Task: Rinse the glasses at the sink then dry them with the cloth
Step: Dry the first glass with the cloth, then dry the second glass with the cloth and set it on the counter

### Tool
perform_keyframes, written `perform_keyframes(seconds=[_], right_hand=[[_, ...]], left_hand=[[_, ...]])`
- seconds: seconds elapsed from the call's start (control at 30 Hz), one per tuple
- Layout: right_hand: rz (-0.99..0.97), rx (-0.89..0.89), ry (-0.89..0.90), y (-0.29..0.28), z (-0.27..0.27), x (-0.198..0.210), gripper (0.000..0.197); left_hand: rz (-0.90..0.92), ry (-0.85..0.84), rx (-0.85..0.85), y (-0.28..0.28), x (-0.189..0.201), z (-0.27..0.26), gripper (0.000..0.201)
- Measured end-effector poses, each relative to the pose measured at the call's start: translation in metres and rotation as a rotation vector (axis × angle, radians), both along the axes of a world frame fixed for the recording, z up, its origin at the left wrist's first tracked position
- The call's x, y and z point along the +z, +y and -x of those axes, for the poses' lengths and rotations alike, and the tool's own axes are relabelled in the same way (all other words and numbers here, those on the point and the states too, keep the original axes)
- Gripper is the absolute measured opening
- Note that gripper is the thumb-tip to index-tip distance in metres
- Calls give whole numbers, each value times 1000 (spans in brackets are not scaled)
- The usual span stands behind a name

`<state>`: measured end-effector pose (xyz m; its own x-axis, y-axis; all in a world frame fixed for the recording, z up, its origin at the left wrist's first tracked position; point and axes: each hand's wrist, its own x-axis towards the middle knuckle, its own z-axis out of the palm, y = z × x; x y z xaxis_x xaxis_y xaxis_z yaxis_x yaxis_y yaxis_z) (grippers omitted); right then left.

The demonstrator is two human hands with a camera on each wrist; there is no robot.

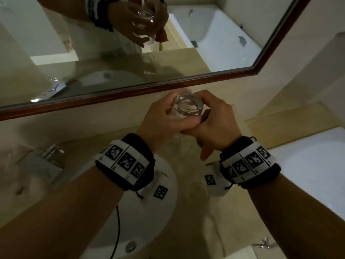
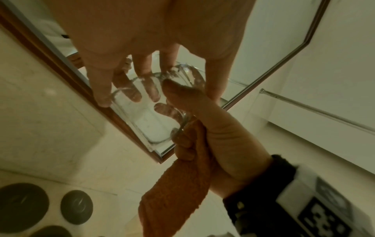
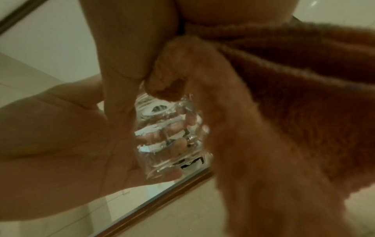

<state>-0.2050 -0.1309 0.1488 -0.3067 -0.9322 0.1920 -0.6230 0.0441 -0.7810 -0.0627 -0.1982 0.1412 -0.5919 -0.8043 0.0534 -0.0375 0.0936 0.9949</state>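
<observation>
A clear drinking glass (image 1: pixel 187 109) is held up in front of the mirror, its thick base toward me. My left hand (image 1: pixel 166 116) grips it round the side, and the fingers show through the glass (image 2: pixel 146 109) in the left wrist view. My right hand (image 1: pixel 214 116) holds an orange cloth (image 2: pixel 178 192). Its cloth-covered thumb presses against the glass at the rim. The cloth (image 3: pixel 284 128) hangs down from the right hand beside the glass (image 3: pixel 170 136). In the head view the cloth is hidden under the hands, apart from its reflection.
The white sink basin (image 1: pixel 149 212) with its drain (image 1: pixel 130 245) lies below my left wrist, and the chrome tap (image 1: pixel 46 157) is at the left. A wood-framed mirror (image 1: pixel 168 85) is close behind the hands. A faint clear shape, perhaps a second glass (image 1: pixel 197 191), stands on the beige counter. A white bathtub (image 1: pixel 308 174) lies to the right.
</observation>
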Motion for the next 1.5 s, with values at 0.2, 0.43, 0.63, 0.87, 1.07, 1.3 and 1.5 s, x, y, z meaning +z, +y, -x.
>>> perform_keyframes(seconds=[0.2,0.43,0.63,0.87,1.07,1.3,1.5], right_hand=[[-89,-60,-65,-18,79,-37,58],[-347,-52,30,-59,128,-114,58],[-564,58,169,-100,117,-168,64],[-693,74,226,-112,108,-182,66],[-716,56,229,-114,103,-181,72],[-729,-10,208,-98,105,-180,107],[-661,-85,137,-75,112,-160,92]], left_hand=[[-164,-36,121,-20,-20,50,51],[-287,-121,224,-48,-50,67,41],[-336,-167,299,-65,-70,53,31],[-306,-365,236,-68,-96,22,38],[-132,-733,-69,-62,-122,13,69],[4,-1094,-381,-61,-162,27,100],[99,-1073,-260,-61,-176,30,86]])
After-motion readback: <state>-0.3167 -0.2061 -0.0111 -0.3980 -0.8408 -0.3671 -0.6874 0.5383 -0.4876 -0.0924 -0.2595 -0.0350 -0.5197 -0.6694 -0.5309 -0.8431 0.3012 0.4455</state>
